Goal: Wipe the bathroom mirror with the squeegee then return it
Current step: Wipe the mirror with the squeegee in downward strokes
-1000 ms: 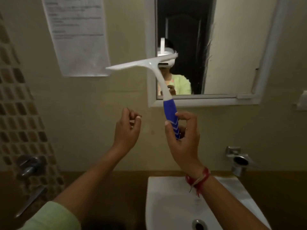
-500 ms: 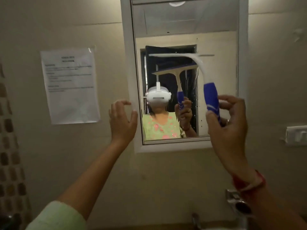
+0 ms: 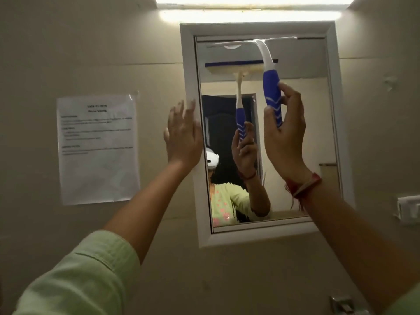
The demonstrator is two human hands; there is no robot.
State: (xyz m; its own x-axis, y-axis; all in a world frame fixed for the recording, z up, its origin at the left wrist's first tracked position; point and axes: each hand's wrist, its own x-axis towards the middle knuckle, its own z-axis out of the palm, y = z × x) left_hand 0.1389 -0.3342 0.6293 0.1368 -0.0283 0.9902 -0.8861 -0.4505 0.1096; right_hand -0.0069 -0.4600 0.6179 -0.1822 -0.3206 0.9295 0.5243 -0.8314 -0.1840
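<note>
A white-framed bathroom mirror [image 3: 306, 123] hangs on the beige wall in front of me. My right hand [image 3: 284, 135] grips the blue handle of a white squeegee [image 3: 271, 87]. Its blade lies across the top edge of the glass, near the upper frame. The mirror shows the squeegee's reflection with a blue strip along the blade. My left hand [image 3: 183, 135] is raised with straight fingers over the mirror's left frame edge; whether it touches the frame I cannot tell.
A printed paper sheet [image 3: 97, 148] is taped to the wall left of the mirror. A bright tube light [image 3: 250, 10] runs above the frame. A white switch plate [image 3: 409, 210] sits at the right, and a metal fitting [image 3: 341, 305] shows at the bottom right.
My view has tilted up from the sink to the mirror. My right hand has carried the squeegee up to the mirror's top edge. My left hand has opened and risen to the left frame.
</note>
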